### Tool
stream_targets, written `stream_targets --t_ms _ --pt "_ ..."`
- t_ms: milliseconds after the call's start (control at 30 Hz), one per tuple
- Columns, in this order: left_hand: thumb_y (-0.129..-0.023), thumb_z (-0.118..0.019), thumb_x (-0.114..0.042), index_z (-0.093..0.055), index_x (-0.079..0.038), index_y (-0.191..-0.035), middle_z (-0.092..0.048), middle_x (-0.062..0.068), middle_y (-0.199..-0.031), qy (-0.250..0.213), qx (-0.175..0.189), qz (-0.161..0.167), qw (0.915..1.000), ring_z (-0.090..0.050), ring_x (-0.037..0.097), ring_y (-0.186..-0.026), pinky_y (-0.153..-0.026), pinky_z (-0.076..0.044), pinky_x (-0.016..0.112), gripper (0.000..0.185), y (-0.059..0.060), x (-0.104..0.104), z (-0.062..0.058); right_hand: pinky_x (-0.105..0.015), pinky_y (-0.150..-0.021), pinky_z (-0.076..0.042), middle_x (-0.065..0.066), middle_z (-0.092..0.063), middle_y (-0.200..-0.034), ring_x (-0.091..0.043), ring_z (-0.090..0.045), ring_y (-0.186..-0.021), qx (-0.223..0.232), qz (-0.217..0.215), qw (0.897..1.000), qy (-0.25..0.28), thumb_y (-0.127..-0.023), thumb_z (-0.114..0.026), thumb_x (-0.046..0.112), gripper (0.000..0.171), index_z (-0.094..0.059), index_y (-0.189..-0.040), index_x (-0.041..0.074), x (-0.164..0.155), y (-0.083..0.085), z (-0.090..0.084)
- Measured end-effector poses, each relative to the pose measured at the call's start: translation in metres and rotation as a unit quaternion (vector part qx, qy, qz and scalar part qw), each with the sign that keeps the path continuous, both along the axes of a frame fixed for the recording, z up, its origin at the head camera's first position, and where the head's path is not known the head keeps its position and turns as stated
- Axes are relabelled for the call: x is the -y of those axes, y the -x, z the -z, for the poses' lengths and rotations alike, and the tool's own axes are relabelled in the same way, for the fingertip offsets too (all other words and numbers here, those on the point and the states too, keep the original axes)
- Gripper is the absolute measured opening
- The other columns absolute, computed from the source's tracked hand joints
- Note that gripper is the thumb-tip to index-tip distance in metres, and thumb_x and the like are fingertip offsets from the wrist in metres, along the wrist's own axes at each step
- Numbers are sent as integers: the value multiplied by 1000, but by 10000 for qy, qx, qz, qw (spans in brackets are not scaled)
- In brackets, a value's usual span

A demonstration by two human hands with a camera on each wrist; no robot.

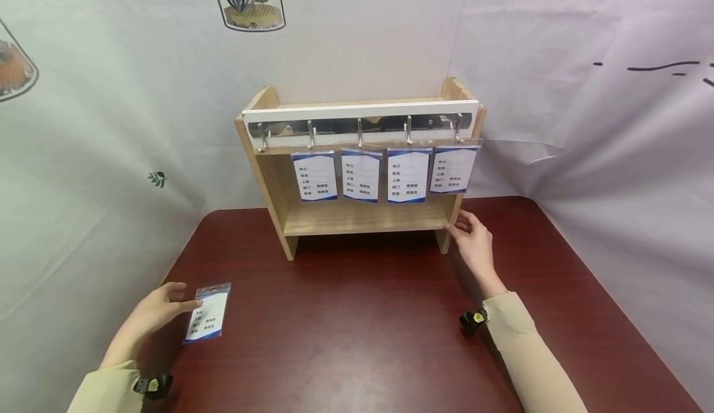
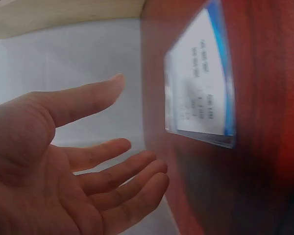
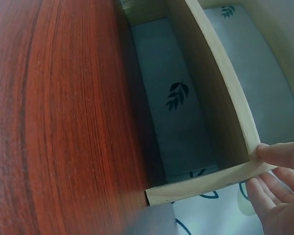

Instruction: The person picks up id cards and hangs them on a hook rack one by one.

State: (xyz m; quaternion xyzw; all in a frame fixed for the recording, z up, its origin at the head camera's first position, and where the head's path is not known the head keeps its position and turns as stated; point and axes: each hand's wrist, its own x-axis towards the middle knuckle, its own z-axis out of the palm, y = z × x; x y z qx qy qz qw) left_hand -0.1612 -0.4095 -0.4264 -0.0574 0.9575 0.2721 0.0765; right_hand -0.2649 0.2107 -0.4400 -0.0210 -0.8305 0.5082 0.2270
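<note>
A wooden shelf stands at the back of the table. My right hand grips the lower part of its right side panel, thumb on the front corner and fingers round the outer side, as the right wrist view shows. On the table at the left lies a badge card in a clear sleeve with a blue border and printed text. Beside and partly above it is my left hand, with thumb and fingers spread. In the left wrist view, these fingers are apart from the card and hold nothing.
A white rail with metal hooks runs along the shelf's top front. Several similar badge cards hang from it in a row. The dark red table spreads in front, and pale cloth walls enclose the sides and back.
</note>
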Motion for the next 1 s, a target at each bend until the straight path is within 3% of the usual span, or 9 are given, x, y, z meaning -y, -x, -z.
stream_targets --t_ms 233,667,1000 --pt "-87 -77 -38 -38 25 -129 -50 46 -122 -80 251 -37 9996 -56 54 -108 -85 -52 58 85 2 0 11 -47 -87 -56 -20 -69 -119 -31 -68 -108 -37 -1 10000 38 -92 -76 14 43 -63 -130 -1 2 1 -1" --pt "-81 -83 -32 -44 27 -123 -58 43 -111 143 -19 22 9999 -60 50 -101 -85 -51 60 83 3 -4 19 -46 -88 -56 -20 -69 -120 -32 -68 -109 23 46 10000 56 -92 -76 15 44 -62 -131 -1 1 0 1" --pt "-79 -84 -23 -47 25 -122 -62 35 -103 163 -81 -23 9998 -62 38 -90 -79 -52 52 74 8 -20 21 -46 -89 -56 -20 -69 -121 -30 -68 -109 75 32 9999 107 -93 -75 16 44 -62 -131 -1 2 -1 1"
